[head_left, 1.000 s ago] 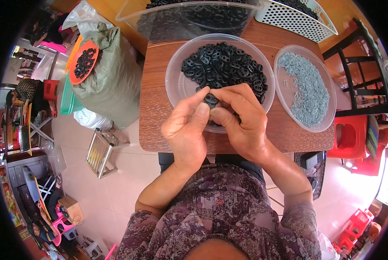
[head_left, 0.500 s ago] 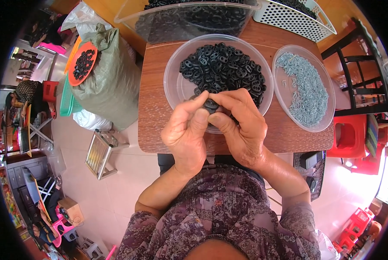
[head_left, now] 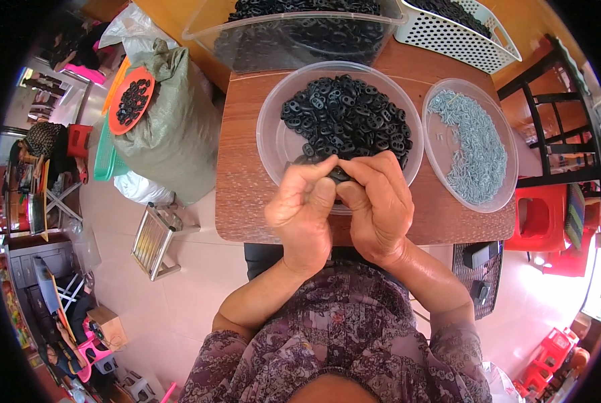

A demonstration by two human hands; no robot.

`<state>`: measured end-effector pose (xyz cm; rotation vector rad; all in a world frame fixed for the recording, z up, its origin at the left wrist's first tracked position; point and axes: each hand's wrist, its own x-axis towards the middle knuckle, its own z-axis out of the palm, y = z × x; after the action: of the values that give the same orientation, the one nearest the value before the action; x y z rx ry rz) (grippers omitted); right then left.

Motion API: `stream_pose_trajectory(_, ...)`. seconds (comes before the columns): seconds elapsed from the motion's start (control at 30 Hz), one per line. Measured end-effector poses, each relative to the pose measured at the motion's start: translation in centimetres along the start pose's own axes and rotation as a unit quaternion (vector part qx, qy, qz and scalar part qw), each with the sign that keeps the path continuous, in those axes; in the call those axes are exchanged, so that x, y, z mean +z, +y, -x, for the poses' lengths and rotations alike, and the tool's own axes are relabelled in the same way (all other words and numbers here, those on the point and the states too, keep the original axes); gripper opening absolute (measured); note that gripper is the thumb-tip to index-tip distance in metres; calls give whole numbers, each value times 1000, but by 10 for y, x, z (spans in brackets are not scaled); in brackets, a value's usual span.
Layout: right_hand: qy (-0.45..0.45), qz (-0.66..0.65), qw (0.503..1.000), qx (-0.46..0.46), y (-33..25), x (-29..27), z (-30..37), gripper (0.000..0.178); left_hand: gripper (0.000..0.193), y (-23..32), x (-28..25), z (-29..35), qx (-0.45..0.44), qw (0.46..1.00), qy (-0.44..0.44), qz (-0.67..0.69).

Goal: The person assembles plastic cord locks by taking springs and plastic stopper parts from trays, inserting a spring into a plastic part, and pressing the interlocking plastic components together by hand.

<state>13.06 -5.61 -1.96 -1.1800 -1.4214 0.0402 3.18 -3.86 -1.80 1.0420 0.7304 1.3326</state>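
Note:
Between the fingertips of my left hand (head_left: 302, 213) and my right hand (head_left: 375, 205) is a small black two-holed piece (head_left: 340, 174). Both hands pinch it, thumbs on the near side and fingers on the far side, so most of it is hidden. They are above the near rim of a round clear plastic bowl (head_left: 268, 144). Inside the bowl lies a heap of similar black pieces (head_left: 347, 114), each oval with two holes. To the right, a shallow clear tray (head_left: 438, 151) holds a pile of small blue-grey screw-like pieces (head_left: 478, 151).
A large clear bin (head_left: 280, 47) and a white perforated basket (head_left: 448, 40) of black parts stand at the table's far side. Left of the wooden table (head_left: 236, 168), a full sack (head_left: 173, 127) bears an orange plate (head_left: 120, 121). A metal stool (head_left: 156, 242) stands on the floor.
Both hands have shifted slightly right and nearer in the picture, still pinching the black piece, which is now more covered by the fingers. The view has tilted a little.

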Motion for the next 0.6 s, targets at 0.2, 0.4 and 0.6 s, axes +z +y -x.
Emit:
stream_pose_trajectory(0.2,16,32,999,-25,2,-4,-7,27,18,-1,7,-5,4,1000,-21,19)
stream_pose_trajectory(0.4,-7,-71,990,121,3,-3,1,23,25,10,-4,-7,-45,993,-55,-95)
stream_pose_trajectory(0.6,-29,-44,947,316,11,-37,-20,18,47,18,9,-15,61,940,-137,-307)
